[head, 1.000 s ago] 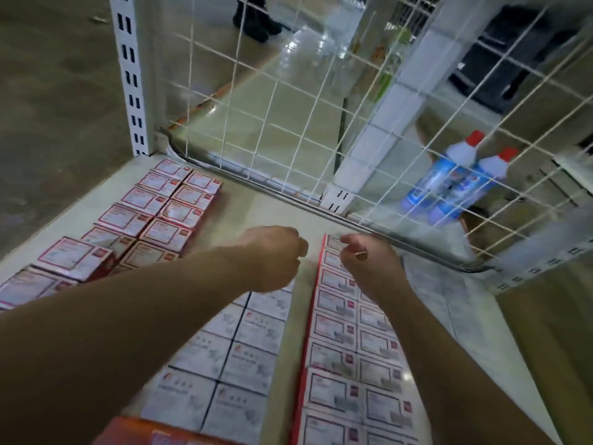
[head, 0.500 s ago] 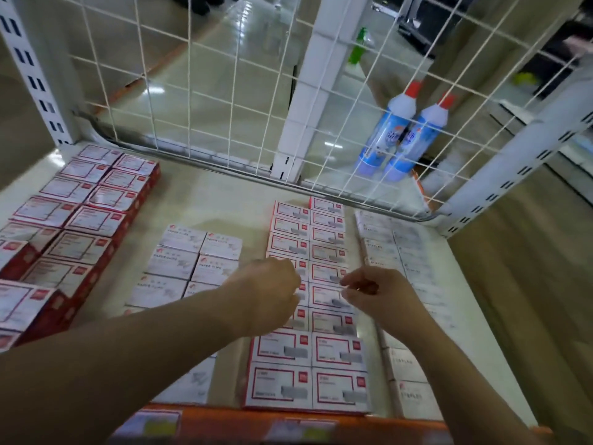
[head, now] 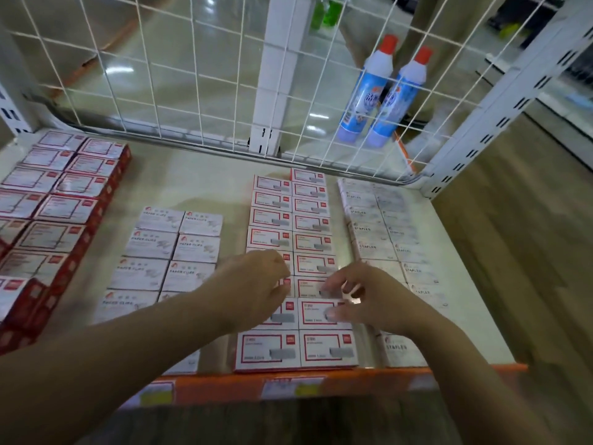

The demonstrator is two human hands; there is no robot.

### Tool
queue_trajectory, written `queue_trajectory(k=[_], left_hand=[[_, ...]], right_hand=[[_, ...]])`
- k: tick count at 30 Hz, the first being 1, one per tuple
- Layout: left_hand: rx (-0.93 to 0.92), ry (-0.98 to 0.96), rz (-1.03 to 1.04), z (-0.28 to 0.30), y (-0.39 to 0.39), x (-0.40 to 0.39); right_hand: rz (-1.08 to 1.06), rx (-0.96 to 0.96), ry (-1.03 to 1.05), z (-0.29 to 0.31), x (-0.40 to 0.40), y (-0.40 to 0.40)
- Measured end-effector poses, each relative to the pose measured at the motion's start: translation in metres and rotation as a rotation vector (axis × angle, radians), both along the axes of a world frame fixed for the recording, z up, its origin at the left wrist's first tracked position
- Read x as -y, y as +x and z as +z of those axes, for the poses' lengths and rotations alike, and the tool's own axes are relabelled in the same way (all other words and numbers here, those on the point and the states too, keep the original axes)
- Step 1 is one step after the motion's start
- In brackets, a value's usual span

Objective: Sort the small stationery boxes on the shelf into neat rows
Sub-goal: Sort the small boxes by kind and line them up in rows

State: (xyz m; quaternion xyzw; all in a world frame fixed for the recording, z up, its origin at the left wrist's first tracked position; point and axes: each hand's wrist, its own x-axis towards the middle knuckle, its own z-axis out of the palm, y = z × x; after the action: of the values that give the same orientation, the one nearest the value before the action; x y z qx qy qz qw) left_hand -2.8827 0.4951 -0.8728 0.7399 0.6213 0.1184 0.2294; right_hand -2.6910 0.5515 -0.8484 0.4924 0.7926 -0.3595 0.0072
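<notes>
Right now, through the head camera, your left hand [head: 253,284] sits over the two-column block of red-bordered boxes [head: 290,252], its fingers [head: 276,264] curled downward onto the left column; whether they actually pinch a box or only rest on the lids, you cannot tell from this angle. Your right hand [head: 369,300] lies just beside it over the right column, its fingers [head: 333,284] loosely spread and bent, their tips touching the lids of two neighbouring boxes, with nothing clearly gripped. Beyond your fingertips the red-bordered boxes run in two neat columns toward the white wire grid [head: 199,75] at the back of the shelf [head: 199,184]; nearer than your fingers, two more of these boxes lie side by side against the orange shelf edge [head: 224,385]. Just left of your left hand are the paper-clip boxes [head: 173,248], also in two columns, and well beyond them the taller red-sided boxes [head: 67,194] fill the far left of the shelf. Just right of your right hand, the pale staples boxes [head: 382,226] form their own double column, partly hidden under your wrist. Behind the grid, past your fingertips and to the right, stand two blue bottles with red caps [head: 385,91].
</notes>
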Motion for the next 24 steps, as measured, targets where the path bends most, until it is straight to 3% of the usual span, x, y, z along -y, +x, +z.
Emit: queue_trajectory(k=[7, 24], left_hand=[[0.016, -0.017, -0.068, -0.004, 0.008, 0.005], [0.053, 0.025, 0.040, -0.006, -0.002, -0.007]], right_hand=[[0.049, 0.031, -0.030, -0.003, 0.003, -0.001], [-0.055, -0.057, -0.026, -0.010, -0.005, 0.003]])
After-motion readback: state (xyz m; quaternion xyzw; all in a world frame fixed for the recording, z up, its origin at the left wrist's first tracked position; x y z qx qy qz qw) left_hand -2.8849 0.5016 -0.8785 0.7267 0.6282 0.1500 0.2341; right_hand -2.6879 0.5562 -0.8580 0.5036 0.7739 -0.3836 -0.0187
